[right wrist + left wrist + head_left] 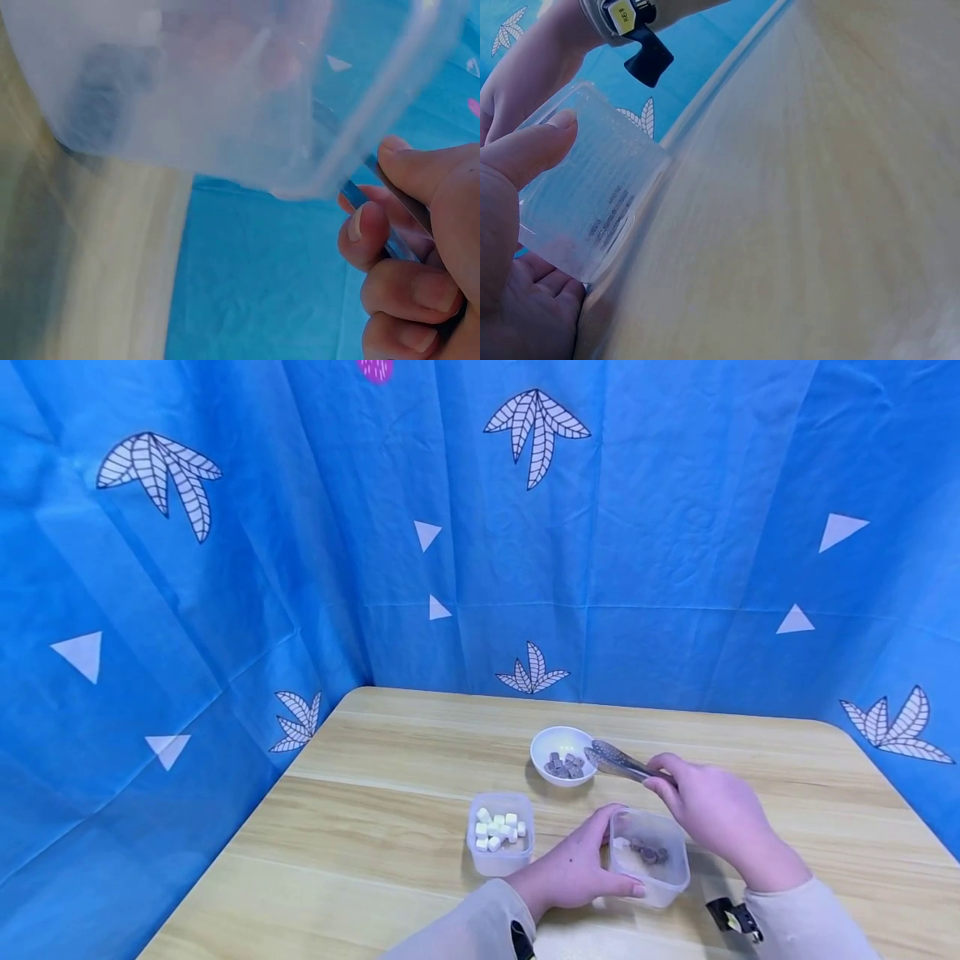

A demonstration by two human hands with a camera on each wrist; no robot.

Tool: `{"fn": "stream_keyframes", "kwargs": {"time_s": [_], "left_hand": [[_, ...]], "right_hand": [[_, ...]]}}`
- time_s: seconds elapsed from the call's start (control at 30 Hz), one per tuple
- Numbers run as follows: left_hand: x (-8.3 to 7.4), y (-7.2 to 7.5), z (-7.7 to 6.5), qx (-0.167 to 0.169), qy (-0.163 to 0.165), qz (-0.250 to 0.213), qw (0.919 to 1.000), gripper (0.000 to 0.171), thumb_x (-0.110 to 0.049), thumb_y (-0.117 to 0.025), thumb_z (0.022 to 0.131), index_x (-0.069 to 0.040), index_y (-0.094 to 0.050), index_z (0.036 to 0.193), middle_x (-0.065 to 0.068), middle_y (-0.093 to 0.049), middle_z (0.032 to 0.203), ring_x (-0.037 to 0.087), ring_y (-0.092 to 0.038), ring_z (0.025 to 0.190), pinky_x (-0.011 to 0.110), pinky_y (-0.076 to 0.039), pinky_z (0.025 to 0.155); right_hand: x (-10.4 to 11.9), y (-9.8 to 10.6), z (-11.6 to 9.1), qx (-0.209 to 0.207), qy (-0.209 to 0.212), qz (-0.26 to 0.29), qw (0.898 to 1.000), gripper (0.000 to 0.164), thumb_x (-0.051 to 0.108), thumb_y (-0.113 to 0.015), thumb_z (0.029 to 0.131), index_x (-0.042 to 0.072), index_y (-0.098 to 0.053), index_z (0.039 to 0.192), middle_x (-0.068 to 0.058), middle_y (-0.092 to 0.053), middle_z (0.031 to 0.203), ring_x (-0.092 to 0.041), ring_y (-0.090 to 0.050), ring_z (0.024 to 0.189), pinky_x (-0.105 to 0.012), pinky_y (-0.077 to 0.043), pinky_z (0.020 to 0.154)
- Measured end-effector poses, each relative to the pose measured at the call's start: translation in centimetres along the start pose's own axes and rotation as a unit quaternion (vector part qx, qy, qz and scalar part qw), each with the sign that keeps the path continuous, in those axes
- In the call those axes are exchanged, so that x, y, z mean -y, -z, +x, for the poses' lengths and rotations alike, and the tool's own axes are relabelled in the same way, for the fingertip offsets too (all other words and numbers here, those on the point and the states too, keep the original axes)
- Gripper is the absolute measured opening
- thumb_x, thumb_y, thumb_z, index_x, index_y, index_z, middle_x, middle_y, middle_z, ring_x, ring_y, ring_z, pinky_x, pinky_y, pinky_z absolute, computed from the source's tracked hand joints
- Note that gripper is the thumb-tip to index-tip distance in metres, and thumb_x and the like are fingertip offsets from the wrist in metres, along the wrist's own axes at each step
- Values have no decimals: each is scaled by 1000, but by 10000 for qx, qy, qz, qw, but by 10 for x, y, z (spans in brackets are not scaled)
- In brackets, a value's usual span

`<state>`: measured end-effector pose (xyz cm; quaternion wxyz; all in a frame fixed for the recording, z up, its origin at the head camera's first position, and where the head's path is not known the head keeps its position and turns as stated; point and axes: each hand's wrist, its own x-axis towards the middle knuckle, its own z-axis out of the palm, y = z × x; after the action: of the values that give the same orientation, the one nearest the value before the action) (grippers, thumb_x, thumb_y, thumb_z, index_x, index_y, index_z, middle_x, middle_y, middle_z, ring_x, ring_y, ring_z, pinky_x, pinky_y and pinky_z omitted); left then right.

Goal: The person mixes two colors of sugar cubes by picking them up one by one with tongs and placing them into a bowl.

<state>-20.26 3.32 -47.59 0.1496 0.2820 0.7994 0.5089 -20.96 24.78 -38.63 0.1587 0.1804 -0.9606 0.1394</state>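
Tongs [618,762], slim silver metal with perforated tips, sit at the right rim of the small round white bowl [566,739] of brown cubes [564,767]; contact unclear. Likely light, springy, slightly slick: pinch the arms well behind the tips, as the right hand [712,806] does, thumb opposing curled fingers, sleeved forearm [806,918] angled in from lower right. Left hand [573,868] grips the translucent rectangular plastic tub [663,894], thumb on near wall, fingers at far corner; walls probably thin and flexy, so squeeze lightly

metal tongs [624,763]: spread, tips at right rim of white bowl [562,781] | translucent tub [660,894]: upright, brown pieces [651,855] inside
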Motion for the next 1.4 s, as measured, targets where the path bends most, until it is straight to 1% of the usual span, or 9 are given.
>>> {"fn": "stream_keyframes", "kwargs": {"time_s": [0.2,0.37,0.47,0.57,0.7,0.83,0.97,1.17,1.4], "left_hand": [[-1,0,0,-38,102,62,9999,96,-39,-88,78,-28,-31,154,-14,-49,142,4,-44,132,36,-30,115],[-3,1,-1,-43,248,61,9997,96,-41,-88,77,-30,-31,154,-14,-48,144,5,-44,133,39,-29,116],[-3,1,-1,-60,318,89,9994,97,-42,-88,77,-33,-30,154,-14,-48,144,6,-43,133,41,-29,116],[-3,2,-1,-64,350,153,9992,88,-43,-87,77,-33,-36,148,-14,-48,143,7,-43,134,41,-30,116],[-2,2,0,-26,258,69,9996,85,-43,-87,78,-33,-37,146,-15,-48,142,6,-41,135,39,-29,116],[-1,2,1,-25,172,1,9998,94,-42,-88,77,-35,-31,152,-17,-47,144,5,-40,136,41,-27,118],[-2,2,1,-20,163,-95,9998,95,-39,-88,77,-31,-32,153,-18,-48,143,4,-41,135,42,-25,118],[-4,3,0,8,180,-154,9997,97,-37,-88,77,-27,-30,155,-18,-49,143,3,-42,134,41,-26,118],[-4,3,0,4,160,-186,9997,96,-37,-89,77,-27,-31,154,-18,-50,141,2,-44,132,37,-28,116]], "right_hand": [[-4,25,-1,267,-152,134,9994,29,42,-62,100,18,-69,113,11,-55,67,-11,-45,55,-34,-36,47],[-8,48,-7,404,30,205,9990,31,47,-66,97,21,-72,112,14,-64,78,-6,-52,64,-34,-45,56],[-9,59,-11,529,243,167,9982,27,44,-69,95,23,-73,111,18,-59,75,-2,-50,63,-31,-43,56],[-8,69,-16,630,436,103,9970,21,40,-72,94,25,-73,108,21,-51,68,0,-43,59,-27,-38,54],[-7,77,-22,827,568,9,9950,14,41,-73,93,31,-73,102,24,-47,65,2,-40,57,-25,-35,53],[-5,78,-26,1262,521,-140,9905,12,45,-72,92,36,-71,100,25,-55,72,2,-44,59,-28,-39,54],[0,71,-26,1562,415,-436,9859,10,43,-76,88,37,-71,93,22,-61,78,-2,-46,61,-33,-40,52],[11,57,-24,1641,238,-755,9833,15,36,-82,81,38,-67,83,20,-59,73,-6,-46,58,-35,-39,50],[16,51,-22,1748,157,-625,9825,15,32,-81,83,37,-67,83,20,-56,71,-8,-42,55,-34,-35,48]]}}
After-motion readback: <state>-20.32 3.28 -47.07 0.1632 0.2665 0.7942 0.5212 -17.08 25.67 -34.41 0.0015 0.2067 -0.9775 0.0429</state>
